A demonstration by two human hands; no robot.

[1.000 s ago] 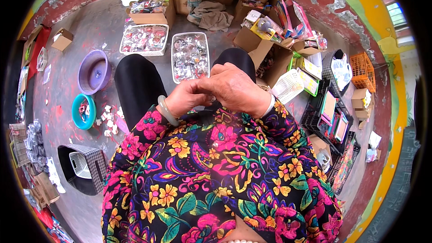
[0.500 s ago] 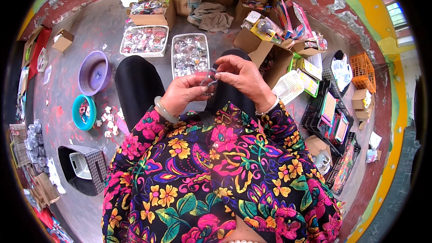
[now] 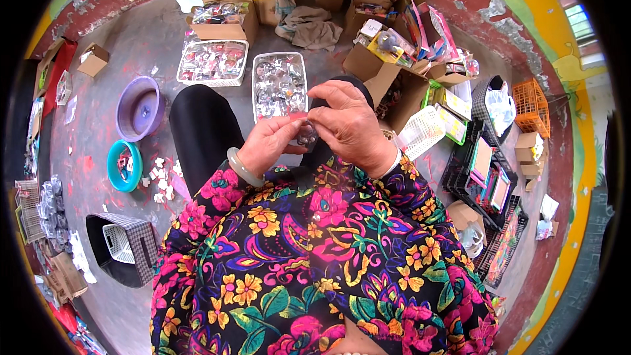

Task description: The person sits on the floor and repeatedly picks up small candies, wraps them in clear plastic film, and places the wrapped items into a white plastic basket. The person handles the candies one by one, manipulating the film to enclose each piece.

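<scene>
Above my lap, a small clear plastic packet point(image 3: 306, 135) with something dark inside sits between my two hands. My left hand point(image 3: 268, 144) pinches its upper left edge between thumb and fingers. From the other side my right hand point(image 3: 348, 121) closes on the packet's top, thumb and index finger meeting the left fingertips. What exactly the packet contains is too small to make out. Just beyond my hands, between my knees, stands a white plastic basket point(image 3: 254, 85) full of similar clear packets.
A second white basket point(image 3: 197, 83) of packets lies farther left, by a cardboard box point(image 3: 220, 29). Purple point(image 3: 125, 118) and teal basins point(image 3: 112, 164) stand left, with white pieces point(image 3: 160, 177) scattered nearby. Open cartons point(image 3: 371, 75), a white basket point(image 3: 420, 133) and black crates point(image 3: 470, 177) crowd the right.
My right hand has turned and come down over the packet, its fingers now curled toward the left fingertips. The packet hangs lower and flatter between the hands.
</scene>
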